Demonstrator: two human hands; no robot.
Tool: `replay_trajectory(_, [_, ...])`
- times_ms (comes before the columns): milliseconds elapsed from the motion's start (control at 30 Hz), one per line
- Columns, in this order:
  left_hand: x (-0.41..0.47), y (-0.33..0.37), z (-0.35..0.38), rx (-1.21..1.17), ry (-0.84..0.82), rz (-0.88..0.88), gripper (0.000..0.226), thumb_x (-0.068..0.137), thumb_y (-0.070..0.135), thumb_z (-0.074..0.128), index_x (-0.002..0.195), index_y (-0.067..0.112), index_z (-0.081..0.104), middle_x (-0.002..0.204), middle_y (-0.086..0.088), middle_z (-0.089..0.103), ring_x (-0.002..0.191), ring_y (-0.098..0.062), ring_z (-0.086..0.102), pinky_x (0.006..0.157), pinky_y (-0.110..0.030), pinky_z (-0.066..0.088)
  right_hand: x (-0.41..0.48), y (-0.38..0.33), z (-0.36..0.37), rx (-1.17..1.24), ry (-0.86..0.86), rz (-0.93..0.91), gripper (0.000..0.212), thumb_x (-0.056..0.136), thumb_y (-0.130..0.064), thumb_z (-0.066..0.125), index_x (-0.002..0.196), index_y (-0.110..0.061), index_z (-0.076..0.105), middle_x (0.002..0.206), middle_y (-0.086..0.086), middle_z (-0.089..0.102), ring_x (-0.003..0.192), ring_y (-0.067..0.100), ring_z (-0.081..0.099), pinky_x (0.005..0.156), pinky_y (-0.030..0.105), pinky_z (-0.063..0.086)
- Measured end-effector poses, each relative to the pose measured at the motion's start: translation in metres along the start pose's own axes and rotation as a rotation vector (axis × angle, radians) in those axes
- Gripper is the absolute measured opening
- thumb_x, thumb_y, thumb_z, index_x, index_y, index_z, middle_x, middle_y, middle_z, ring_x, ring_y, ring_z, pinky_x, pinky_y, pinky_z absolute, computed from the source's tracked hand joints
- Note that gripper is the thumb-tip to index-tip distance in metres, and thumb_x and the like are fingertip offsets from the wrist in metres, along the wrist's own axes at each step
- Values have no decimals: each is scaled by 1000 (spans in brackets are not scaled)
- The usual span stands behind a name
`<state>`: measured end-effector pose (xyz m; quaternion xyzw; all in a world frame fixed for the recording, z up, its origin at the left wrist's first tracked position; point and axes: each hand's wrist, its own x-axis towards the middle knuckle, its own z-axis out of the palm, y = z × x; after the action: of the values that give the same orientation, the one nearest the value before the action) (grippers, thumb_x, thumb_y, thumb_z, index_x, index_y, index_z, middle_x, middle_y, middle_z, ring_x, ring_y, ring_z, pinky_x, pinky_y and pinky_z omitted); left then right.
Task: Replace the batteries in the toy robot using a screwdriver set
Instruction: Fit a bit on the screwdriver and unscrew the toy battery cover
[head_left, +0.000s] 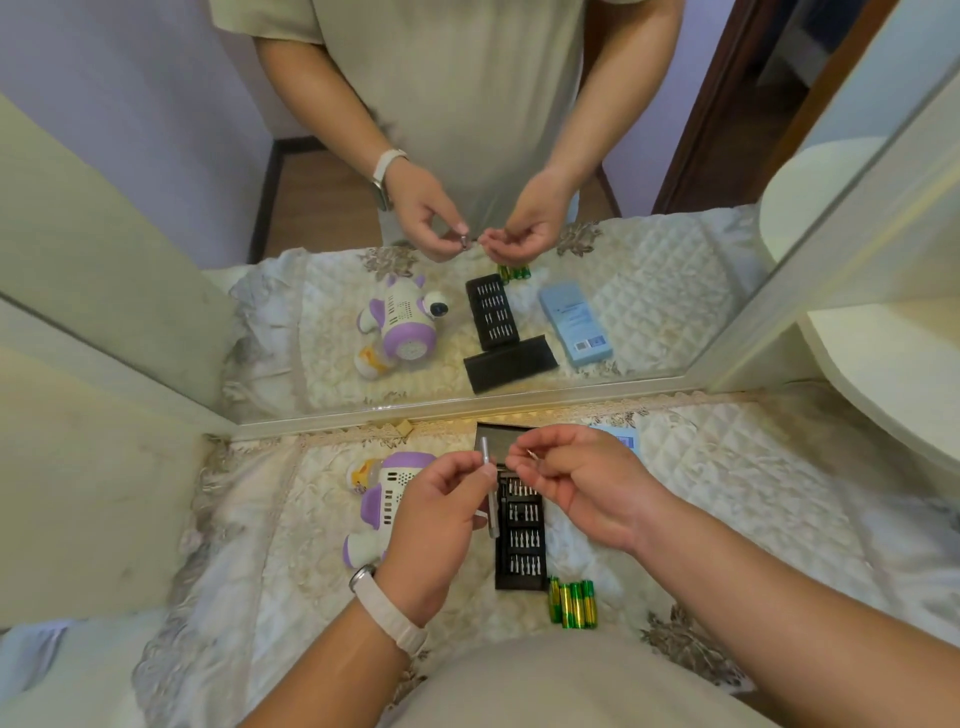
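Left hand (436, 519) pinches slim silver metal screwdriver handle (485, 462): likely light, stiff, slick. Right hand (582, 488) pinches tiny steel bit (532, 454); probably easily dropped, best gripped mid-shank.

A cream quilted cloth (727, 493) with grey-brown flower patterns and a lace edge lies slightly wrinkled over the tabletop, which runs up against a large mirror (156, 218) in a pale frame. A plain cream panel (78, 493) stands at the left of the table, and white rounded shelves (883, 374) curve in from the right, one above the other. The mirror reflects a pale lilac wall (104, 78), a wooden floor (322, 197) edged by a dark skirting board (264, 208), and a brown door frame (727, 104), all under soft, even light.
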<state>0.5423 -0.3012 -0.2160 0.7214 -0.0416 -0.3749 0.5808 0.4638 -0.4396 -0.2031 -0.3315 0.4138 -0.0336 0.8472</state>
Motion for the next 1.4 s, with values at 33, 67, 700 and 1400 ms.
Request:
replay_trajectory(33, [2, 1, 0, 5, -8, 0, 8, 93, 17, 64, 97, 17, 71, 83, 2, 68, 71, -9, 59, 63, -22, 48, 1, -1, 1, -7, 2, -7, 30, 86, 23, 40, 91, 6, 64, 86, 19, 68, 80, 23, 69, 71, 24, 60])
replay_trajectory(67, [5, 3, -1, 10, -16, 2, 9, 93, 17, 64, 97, 17, 71, 82, 1, 68, 71, -9, 59, 64, -23, 48, 2, -2, 1, -17, 5, -15, 28, 87, 22, 42, 90, 5, 65, 85, 18, 68, 78, 21, 69, 70, 23, 59])
replay_trajectory(700, [9, 9, -21, 35, -73, 42, 11, 93, 15, 62, 98, 13, 72, 82, -1, 67, 76, -15, 60, 70, -33, 49, -14, 8, 21, -253, -152, -194, 17, 94, -1, 55, 94, -4, 71, 77, 8, 69, 69, 13, 64, 63, 21, 53])
replay_trajectory(1400, [-43, 9, -27, 40, -72, 197, 12, 92, 6, 63, 99, 9, 73, 71, 6, 66, 67, -9, 58, 64, -24, 51, -40, 5, 26, -719, -51, -482, 15, 87, -2, 65, 85, -16, 70, 74, -1, 70, 70, 11, 68, 71, 26, 55])
